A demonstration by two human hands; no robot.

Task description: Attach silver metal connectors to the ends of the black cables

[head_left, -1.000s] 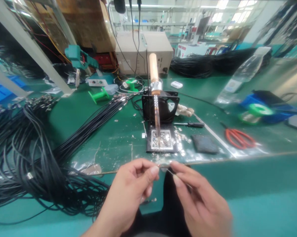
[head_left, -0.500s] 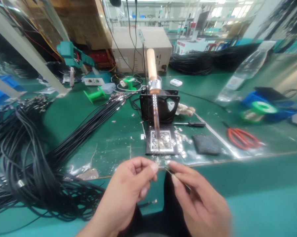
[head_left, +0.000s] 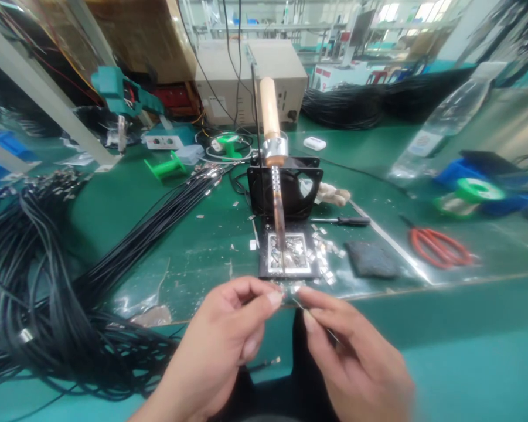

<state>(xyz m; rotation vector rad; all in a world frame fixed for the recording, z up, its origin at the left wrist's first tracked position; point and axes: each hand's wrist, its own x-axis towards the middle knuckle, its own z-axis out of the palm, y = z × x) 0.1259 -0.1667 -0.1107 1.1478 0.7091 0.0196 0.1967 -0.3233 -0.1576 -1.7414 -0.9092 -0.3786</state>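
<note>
My left hand (head_left: 232,328) is closed in a pinch in front of the bench edge, with a small pale piece, too blurred to name, at its thumb and fingertip. My right hand (head_left: 351,346) pinches a thin solder wire (head_left: 299,305), its end pointing at the left fingertips. The two hands are close but apart. Just beyond them a soldering iron (head_left: 270,111) with a wooden handle hangs tip down over a square tray (head_left: 270,255) of small metal pieces. Below the left hand a black cable end (head_left: 266,364) with a metal tip shows.
A black fan (head_left: 285,190) stands behind the iron. Bundled black cables (head_left: 57,281) fill the left side. On the right lie a screwdriver (head_left: 351,221), a dark pad (head_left: 371,259), red-handled pliers (head_left: 439,246), a solder spool (head_left: 472,196) and a plastic bottle (head_left: 448,123).
The view has shifted slightly. Both hands keep almost the same pose, with the pinched piece and the solder wire still held close together.
</note>
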